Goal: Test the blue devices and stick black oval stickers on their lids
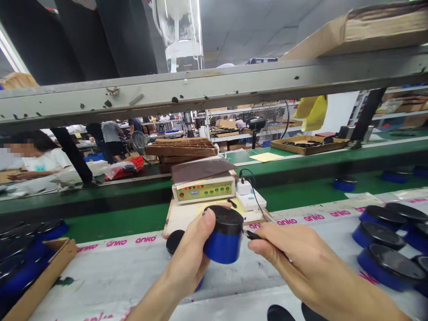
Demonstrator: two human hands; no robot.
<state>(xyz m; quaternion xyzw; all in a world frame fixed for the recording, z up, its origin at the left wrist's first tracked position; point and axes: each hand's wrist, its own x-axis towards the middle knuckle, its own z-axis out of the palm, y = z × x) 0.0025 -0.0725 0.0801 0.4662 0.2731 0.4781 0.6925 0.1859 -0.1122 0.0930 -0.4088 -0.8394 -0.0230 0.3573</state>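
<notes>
My left hand [192, 247] is wrapped around a round blue unit with a black top [223, 245], held up over the bench and slightly tilted. In my right hand [297, 256] a small black cable plug [252, 234] is pinched between thumb and fingers. Its tip points at the right side of the black top; whether it is seated in it I cannot tell. A thin dark cable [257, 198] runs from a white charger [244, 187] down towards my right hand. Behind my left forearm another black-topped blue unit [174, 240] is partly hidden.
A test box with lit indicators [204, 191] stands ahead on a board. Several blue units [389, 265] sit at the right; more fill a cardboard box [63, 254] at the left. Beyond lies a green conveyor belt [294, 196]. A metal shelf beam [214, 89] crosses overhead. A person [50, 156] sits far left.
</notes>
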